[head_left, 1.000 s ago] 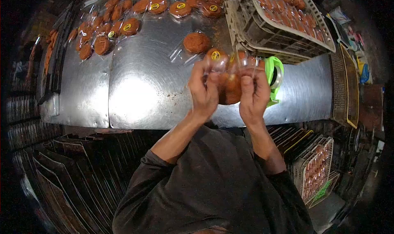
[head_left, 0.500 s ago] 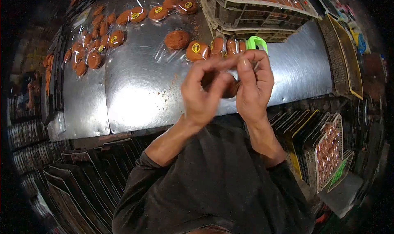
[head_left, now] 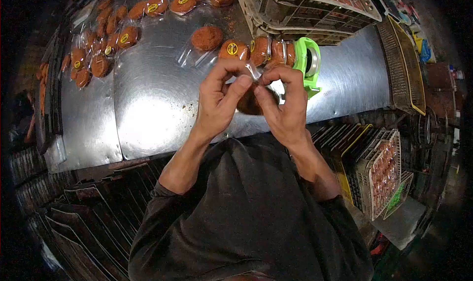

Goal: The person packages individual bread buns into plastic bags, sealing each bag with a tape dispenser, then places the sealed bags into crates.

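Note:
Both hands are raised over the near edge of the metal table, pinching a clear plastic bag. My left hand (head_left: 218, 98) grips the film between thumb and forefinger. My right hand (head_left: 287, 106) pinches it close by, the fingertips of both hands nearly meeting. A round brown bun (head_left: 248, 103) hangs below, partly hidden by the fingers. Just beyond my right hand stands a green tape dispenser (head_left: 301, 59). Against it lean wrapped buns (head_left: 282, 53), one with a round yellow sticker (head_left: 232, 48). Another bun (head_left: 207, 38) lies on clear film to their left.
More bagged buns (head_left: 129, 37), some with yellow stickers, lie at the table's (head_left: 157, 79) far left. A plastic crate (head_left: 315, 15) of packed goods stands at the back. Dark trays (head_left: 98, 207) stand upright at lower left; filled crates (head_left: 382, 175) stand at lower right.
My hands have shifted left and a little apart, now pinching the bag above the bun, uncovering the tape dispenser. The whole view has shifted slightly.

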`<action>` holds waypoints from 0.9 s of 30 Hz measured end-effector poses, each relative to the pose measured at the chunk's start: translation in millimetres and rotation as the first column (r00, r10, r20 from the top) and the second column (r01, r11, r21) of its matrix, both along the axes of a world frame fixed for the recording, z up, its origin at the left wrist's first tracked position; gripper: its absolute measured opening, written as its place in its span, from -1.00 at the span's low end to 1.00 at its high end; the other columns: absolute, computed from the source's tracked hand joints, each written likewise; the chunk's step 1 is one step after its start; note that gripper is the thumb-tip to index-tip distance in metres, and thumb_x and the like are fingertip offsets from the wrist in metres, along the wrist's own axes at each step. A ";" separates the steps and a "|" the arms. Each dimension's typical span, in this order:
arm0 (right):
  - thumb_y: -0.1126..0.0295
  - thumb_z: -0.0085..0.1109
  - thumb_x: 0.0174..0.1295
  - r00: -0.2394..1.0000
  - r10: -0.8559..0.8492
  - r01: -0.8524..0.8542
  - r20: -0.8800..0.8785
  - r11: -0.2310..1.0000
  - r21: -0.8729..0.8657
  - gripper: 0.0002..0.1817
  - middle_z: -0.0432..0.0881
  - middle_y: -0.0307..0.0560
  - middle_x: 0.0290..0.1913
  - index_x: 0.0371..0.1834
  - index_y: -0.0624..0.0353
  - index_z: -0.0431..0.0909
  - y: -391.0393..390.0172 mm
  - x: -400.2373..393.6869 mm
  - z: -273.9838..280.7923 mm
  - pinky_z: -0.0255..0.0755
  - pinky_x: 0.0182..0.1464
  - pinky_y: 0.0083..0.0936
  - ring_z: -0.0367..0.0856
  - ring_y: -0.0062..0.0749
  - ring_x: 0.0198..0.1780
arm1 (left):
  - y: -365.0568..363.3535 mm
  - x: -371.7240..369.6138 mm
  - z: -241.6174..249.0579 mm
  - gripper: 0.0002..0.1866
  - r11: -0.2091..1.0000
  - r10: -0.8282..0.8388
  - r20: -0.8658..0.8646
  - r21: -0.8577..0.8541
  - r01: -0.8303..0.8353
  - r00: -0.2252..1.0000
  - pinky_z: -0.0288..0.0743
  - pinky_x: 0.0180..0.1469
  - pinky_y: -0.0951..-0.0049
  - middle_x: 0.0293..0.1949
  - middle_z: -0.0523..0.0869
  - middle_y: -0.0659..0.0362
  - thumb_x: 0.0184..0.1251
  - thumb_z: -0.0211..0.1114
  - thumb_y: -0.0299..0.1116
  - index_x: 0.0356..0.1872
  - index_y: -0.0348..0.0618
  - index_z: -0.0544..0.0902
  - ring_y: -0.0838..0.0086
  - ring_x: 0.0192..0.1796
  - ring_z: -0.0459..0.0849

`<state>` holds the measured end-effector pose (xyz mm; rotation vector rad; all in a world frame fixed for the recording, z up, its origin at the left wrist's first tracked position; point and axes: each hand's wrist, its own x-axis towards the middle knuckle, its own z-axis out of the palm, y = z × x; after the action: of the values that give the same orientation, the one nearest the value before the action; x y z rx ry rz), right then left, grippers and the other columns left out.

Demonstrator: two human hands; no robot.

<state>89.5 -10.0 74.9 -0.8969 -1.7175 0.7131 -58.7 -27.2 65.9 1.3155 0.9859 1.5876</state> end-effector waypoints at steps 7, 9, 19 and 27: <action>0.57 0.32 0.05 0.949 -0.125 0.049 0.289 0.966 0.256 -0.82 0.54 -0.01 -0.21 -0.26 0.19 0.60 21.6 -5.5 -0.4 0.38 -0.09 -0.26 0.49 -0.07 -0.13 | 7.2 -2.7 -6.3 -0.62 0.991 0.053 0.162 -0.133 -0.032 0.985 0.47 -0.04 0.52 -0.21 0.59 0.19 0.25 0.37 -0.51 0.06 -0.27 0.48 0.55 -0.11 0.55; 0.56 0.30 0.10 0.990 -0.065 0.054 0.127 0.994 0.095 -0.89 0.52 -0.02 -0.18 -0.32 0.21 0.57 37.1 -8.2 -12.4 0.38 -0.03 -0.33 0.49 -0.15 -0.11 | 20.3 -10.6 -12.2 -0.76 0.943 0.320 -0.525 0.253 -0.215 0.789 0.44 -0.06 0.53 -0.17 0.59 0.20 0.25 0.37 -0.48 -0.09 -0.23 0.58 0.54 -0.12 0.54; 0.45 0.20 0.30 0.860 -0.485 0.419 -0.157 0.848 -0.323 -0.75 0.51 -0.05 -0.08 -0.05 0.27 0.41 52.7 64.9 -57.2 0.42 -0.02 -0.52 0.51 -0.41 -0.04 | 58.1 45.3 -42.8 -0.70 0.912 0.401 0.347 -0.234 -0.336 0.848 0.29 -0.26 0.65 -0.38 0.40 0.34 0.31 0.32 -0.52 -0.36 -0.05 0.30 0.70 -0.33 0.35; 0.28 0.30 0.22 0.807 -0.560 0.587 0.185 0.731 -0.347 -0.71 0.48 -0.04 -0.22 -0.40 0.36 0.62 63.3 125.7 -102.7 0.33 -0.12 -0.42 0.44 -0.36 -0.13 | 46.8 69.1 -51.5 -0.73 0.913 0.372 0.282 -0.284 -0.294 0.884 0.29 -0.25 0.63 -0.34 0.43 0.31 0.33 0.28 -0.54 -0.35 -0.06 0.30 0.70 -0.34 0.32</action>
<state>215.2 53.3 -27.8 -1.6630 -1.2441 0.6035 10.4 19.7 14.4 0.7075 1.1872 1.8120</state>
